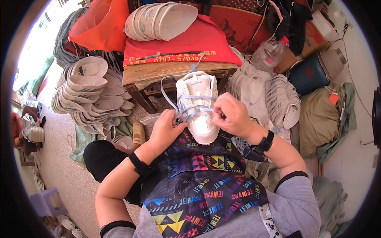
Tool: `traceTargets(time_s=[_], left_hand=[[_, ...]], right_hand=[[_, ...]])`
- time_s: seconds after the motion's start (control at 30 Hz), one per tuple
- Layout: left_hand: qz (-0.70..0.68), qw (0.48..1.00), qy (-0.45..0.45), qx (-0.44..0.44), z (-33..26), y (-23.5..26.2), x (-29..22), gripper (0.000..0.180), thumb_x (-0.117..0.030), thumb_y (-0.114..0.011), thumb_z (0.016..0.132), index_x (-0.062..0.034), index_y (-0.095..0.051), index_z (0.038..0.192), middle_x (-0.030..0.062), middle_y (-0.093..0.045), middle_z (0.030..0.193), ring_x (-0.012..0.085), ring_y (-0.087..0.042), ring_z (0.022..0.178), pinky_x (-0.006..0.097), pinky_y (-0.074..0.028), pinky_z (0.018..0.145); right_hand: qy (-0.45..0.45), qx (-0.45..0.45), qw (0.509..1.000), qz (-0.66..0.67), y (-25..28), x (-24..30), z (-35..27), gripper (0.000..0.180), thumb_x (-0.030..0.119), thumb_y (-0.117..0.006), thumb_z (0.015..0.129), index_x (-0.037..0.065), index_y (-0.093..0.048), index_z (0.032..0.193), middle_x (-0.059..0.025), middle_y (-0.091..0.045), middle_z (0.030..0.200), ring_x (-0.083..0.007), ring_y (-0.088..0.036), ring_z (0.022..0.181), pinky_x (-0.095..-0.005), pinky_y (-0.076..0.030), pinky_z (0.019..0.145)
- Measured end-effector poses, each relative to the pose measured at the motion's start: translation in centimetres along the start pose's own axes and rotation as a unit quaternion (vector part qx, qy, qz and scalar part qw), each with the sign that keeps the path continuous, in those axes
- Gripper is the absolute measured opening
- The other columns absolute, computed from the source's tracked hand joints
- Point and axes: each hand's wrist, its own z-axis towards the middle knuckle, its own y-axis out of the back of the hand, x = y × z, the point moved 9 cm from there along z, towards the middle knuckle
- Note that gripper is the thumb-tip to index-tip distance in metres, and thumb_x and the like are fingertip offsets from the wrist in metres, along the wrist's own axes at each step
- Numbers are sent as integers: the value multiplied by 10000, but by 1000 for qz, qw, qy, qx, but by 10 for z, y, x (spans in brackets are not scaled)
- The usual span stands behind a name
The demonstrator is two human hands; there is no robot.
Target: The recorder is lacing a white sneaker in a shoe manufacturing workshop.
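Observation:
A white sneaker upper lies with its toe toward me, between my lap and a wooden stool. Light grey-blue shoelace crosses its tongue in several rows, and a loose length loops off on the left. At the shoe's left edge my left hand is closed, thumb and fingers pinching the lace. On the opposite side my right hand is curled with its fingers pressed together beside the lace rows. A piece of lace appears to run into its fingertips, though the grip is partly hidden.
The wooden stool bears a red cloth, a row of nested shoe uppers and a slim dark tool. More stacked uppers stand left, others right. Grey laces hang back left. A clear plastic bottle sits back right.

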Motion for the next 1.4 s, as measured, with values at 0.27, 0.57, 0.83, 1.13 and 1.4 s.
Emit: traceTargets(time_s=[0.27, 0.57, 0.83, 1.13, 1.4], left_hand=[[-232, 956, 176, 36, 0, -8, 22, 167, -164, -692, 862, -38, -595, 809, -19, -470, 643, 110, -412, 561, 274, -357, 545], [-708, 600, 305, 215, -26, -40, 9, 69, -102, -612, 919, -65, -589, 973, -88, -357, 635, 32, -325, 559, 205, -289, 549], [-714, 597, 290, 223, -19, -47, 7, 78, -41, -592, 912, -110, -561, 897, -75, -380, 674, 41, -321, 568, 205, -286, 555], [-617, 667, 392, 142, -17, -33, 38, 70, -152, -529, 985, -96, -567, 967, -73, -385, 703, 40, -334, 596, 204, -305, 560], [-645, 699, 285, 114, 32, 15, 0, 303, -299, -446, 1027, -110, -504, 798, -49, -339, 641, 91, -322, 566, 251, -310, 558]], right_hand=[[-184, -25, 968, 168, -9, -34, -30, 253, 0, -640, 806, 27, -510, 1021, -67, -564, 887, -132, -570, 642, -273, -474, 558], [-386, 83, 835, 383, -41, -47, -28, 237, 169, -652, 919, 18, -548, 1069, 1, -566, 781, -50, -519, 622, -236, -423, 539], [-382, 182, 841, 336, -38, -56, -35, 156, 185, -687, 896, 40, -635, 873, 50, -558, 683, -18, -497, 625, -219, -392, 531], [-377, 122, 871, 288, 2, -67, -33, 115, 150, -690, 877, 54, -656, 929, 26, -573, 778, -30, -514, 618, -218, -417, 557], [-54, 92, 994, 11, -22, 17, 4, 132, 143, -684, 838, 51, -629, 915, -96, -580, 855, -279, -593, 690, -365, -489, 604]])
